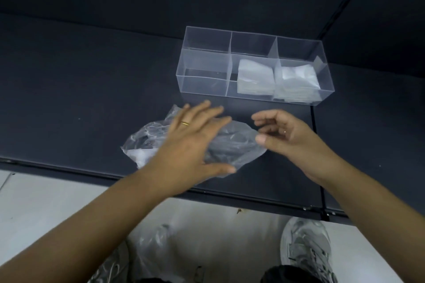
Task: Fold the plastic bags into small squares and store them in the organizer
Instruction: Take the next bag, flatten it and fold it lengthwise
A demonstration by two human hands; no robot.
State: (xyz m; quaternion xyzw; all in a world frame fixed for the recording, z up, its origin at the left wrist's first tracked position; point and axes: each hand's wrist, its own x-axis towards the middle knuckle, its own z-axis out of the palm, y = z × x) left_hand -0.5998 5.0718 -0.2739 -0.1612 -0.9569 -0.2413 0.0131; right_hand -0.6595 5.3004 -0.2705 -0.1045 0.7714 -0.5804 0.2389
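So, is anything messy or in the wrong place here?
Maybe one thing: what looks like a clear plastic bag lies on the floor, off the table. The crumpled bag under the left hand simply is not folded yet.

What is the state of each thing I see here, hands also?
plastic bag: unfolded, crumpled, lying on the table.
left hand: fingers straight, flat on the bag.
right hand: fingers loosely curled at the bag's edge; grip unclear.
organizer: upright, folded bags in middle and right compartments.
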